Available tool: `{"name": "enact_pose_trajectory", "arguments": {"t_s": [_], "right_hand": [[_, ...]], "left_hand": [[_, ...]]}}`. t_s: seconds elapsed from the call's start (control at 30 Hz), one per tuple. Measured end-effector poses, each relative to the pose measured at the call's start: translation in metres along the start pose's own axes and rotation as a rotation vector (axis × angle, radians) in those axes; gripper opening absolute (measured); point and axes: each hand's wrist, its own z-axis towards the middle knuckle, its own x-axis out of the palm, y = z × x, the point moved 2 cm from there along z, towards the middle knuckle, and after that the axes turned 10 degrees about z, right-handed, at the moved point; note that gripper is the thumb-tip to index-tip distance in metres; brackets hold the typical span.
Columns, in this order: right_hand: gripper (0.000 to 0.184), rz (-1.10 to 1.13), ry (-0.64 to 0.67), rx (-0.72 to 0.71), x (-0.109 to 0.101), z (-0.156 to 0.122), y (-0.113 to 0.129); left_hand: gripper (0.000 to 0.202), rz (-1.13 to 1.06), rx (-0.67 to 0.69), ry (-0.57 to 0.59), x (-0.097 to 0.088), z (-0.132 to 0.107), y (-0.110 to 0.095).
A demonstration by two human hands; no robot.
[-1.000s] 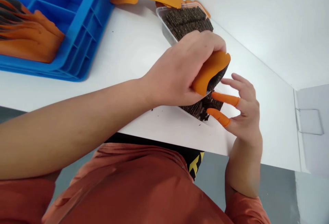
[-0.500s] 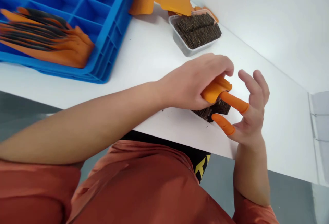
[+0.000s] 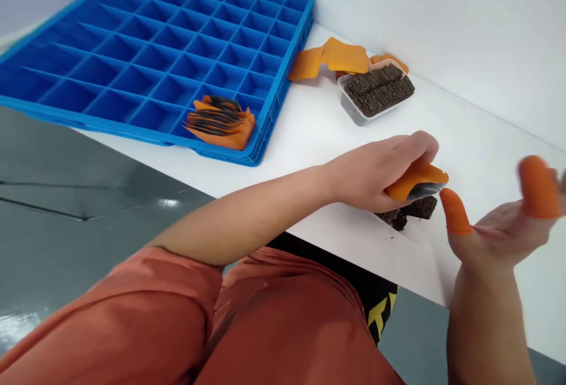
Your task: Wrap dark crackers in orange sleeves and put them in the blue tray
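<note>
My left hand [image 3: 375,170] is closed around an orange pouch [image 3: 415,177] with a dark inner side, held just above a small pile of dark brown flat pieces [image 3: 409,212] near the table's front edge. My right hand [image 3: 508,223] hovers to the right of the pouch, palm up and fingers apart, holding nothing. Orange finger cots cover its thumb and one fingertip. The right edge of the frame cuts off part of its fingers.
A blue compartment tray [image 3: 145,49] lies at the left on the white table [image 3: 309,125], with a stack of orange pouches [image 3: 221,121] in a near compartment. A clear tub of dark pieces [image 3: 378,90] and loose orange pouches [image 3: 329,59] sit at the back.
My right hand has drawn away from the pouch to the right and opened palm up. The view has swung left and pulled back, so more of the blue tray shows.
</note>
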Motion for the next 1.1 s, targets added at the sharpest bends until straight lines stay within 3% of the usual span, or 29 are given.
{"name": "enact_pose_trajectory", "arguments": {"t_s": [0.1, 0.2, 0.33, 0.43, 0.53, 0.7, 0.9, 1.0, 1.07, 1.1], "right_hand": [[0.069, -0.033, 0.093, 0.007, 0.004, -0.003, 0.003], [0.062, 0.005, 0.118, -0.032, 0.006, -0.005, 0.006], [0.055, 0.059, 0.069, -0.062, 0.006, -0.004, 0.004], [0.042, 0.118, -0.010, -0.059, 0.004, -0.003, 0.001], [0.031, 0.124, -0.008, -0.057, 0.005, -0.003, 0.000], [0.023, 0.134, 0.043, 0.022, 0.006, -0.004, 0.005], [0.033, 0.288, 0.126, 0.019, 0.002, 0.001, 0.013], [0.036, 0.363, 0.208, 0.056, 0.004, 0.003, 0.014], [0.037, 0.355, 0.226, 0.062, 0.005, 0.004, 0.014], [0.038, 0.336, 0.224, 0.058, 0.005, 0.004, 0.013]], "left_hand": [[0.020, -0.073, 0.072, 0.034, 0.000, 0.001, -0.005], [0.017, -0.110, 0.129, 0.080, 0.002, 0.003, -0.012], [0.022, -0.080, 0.146, 0.066, 0.004, 0.003, -0.013], [0.021, 0.015, 0.157, 0.009, 0.003, 0.004, -0.009], [0.020, 0.135, 0.166, -0.024, 0.000, 0.005, -0.003], [0.031, 0.372, 0.204, -0.065, -0.011, 0.003, -0.009], [0.046, 0.490, 0.162, 0.073, -0.025, 0.000, -0.035], [0.044, 0.486, 0.156, 0.105, -0.042, 0.004, -0.038], [0.046, 0.511, 0.108, 0.069, -0.068, 0.009, -0.032], [0.048, 0.540, 0.053, -0.014, -0.088, 0.013, -0.026]]}}
